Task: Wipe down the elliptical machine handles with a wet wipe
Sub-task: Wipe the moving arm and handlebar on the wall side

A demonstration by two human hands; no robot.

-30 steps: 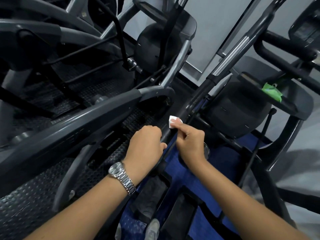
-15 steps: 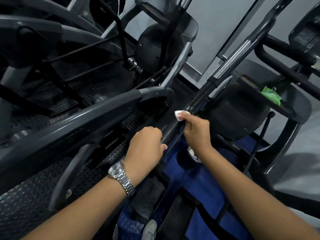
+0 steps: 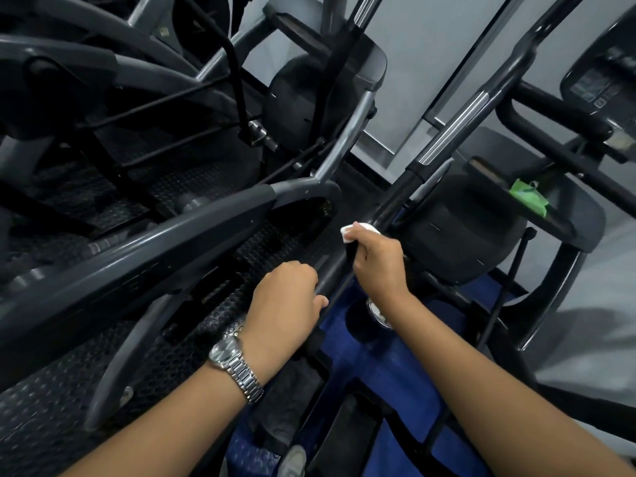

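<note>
Gripping the handle low down with the left hand, curled fully round it. Pressing the white wipe to the handle just above that, in the right hand, wrapped over both. Wearing a watch on the left wrist, below the handle. Right of the handle, perhaps a green packet.

Left hand, right hand curled.

Right hand with wipe on handle
</note>
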